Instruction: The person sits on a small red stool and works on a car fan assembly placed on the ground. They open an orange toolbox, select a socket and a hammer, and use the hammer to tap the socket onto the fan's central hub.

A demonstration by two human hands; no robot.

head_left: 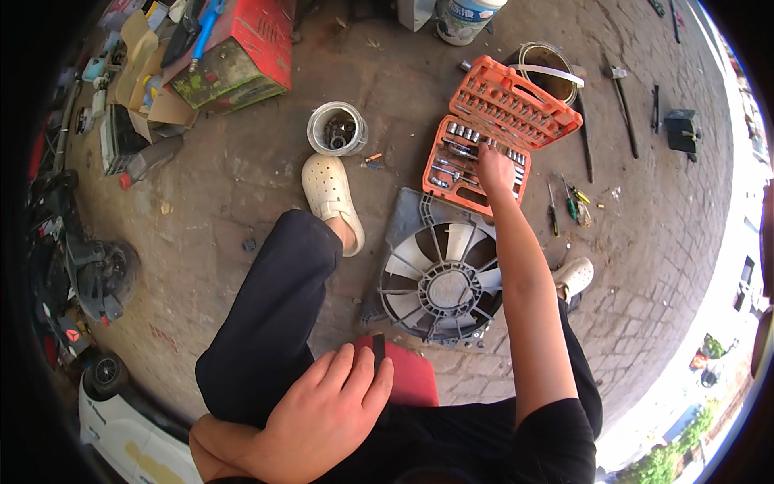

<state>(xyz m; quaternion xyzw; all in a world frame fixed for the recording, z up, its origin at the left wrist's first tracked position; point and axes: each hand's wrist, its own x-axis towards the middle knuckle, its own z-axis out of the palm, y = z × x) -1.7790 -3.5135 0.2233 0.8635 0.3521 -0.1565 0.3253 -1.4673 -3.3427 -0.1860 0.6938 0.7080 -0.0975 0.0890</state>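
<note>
My right hand reaches forward into an open orange socket set case on the ground, fingers down among the sockets; whether it grips one is hidden. My left hand rests flat with fingers apart on my dark trouser leg, beside a red stool seat under me. A grey radiator fan in its shroud lies on the ground between my feet, which wear pale clogs.
A clear jar of small metal parts stands near my left foot. Screwdrivers lie right of the case, with a hammer and long tools beyond. A red box and cardboard clutter sit at the back left. A white bucket stands behind.
</note>
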